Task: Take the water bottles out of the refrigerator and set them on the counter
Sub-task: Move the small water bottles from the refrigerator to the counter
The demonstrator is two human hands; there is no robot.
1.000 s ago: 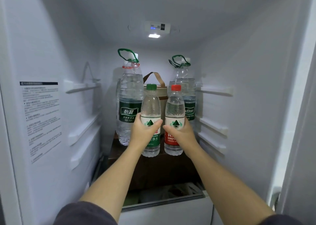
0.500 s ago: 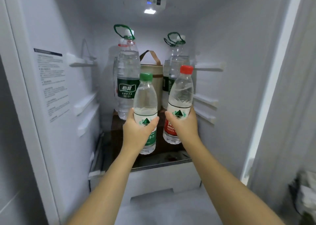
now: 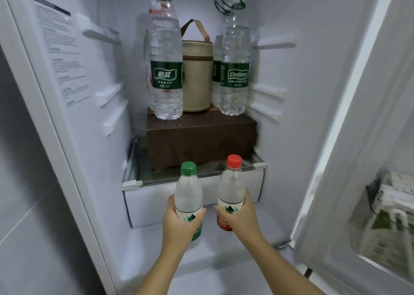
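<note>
Both small bottles are now out in front of the refrigerator point(image 3: 313, 93), lower than before. The left hand point(image 3: 179, 224) grips the green-capped bottle point(image 3: 188, 196), the right hand point(image 3: 240, 216) the red-capped bottle point(image 3: 230, 189), fingers wrapped round each.

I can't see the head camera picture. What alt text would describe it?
A person's left hand grips a green-capped bottle and the right hand a red-capped bottle, both held before an open refrigerator. Behind them, large water bottles and a beige bag stand on a brown box inside.
</note>
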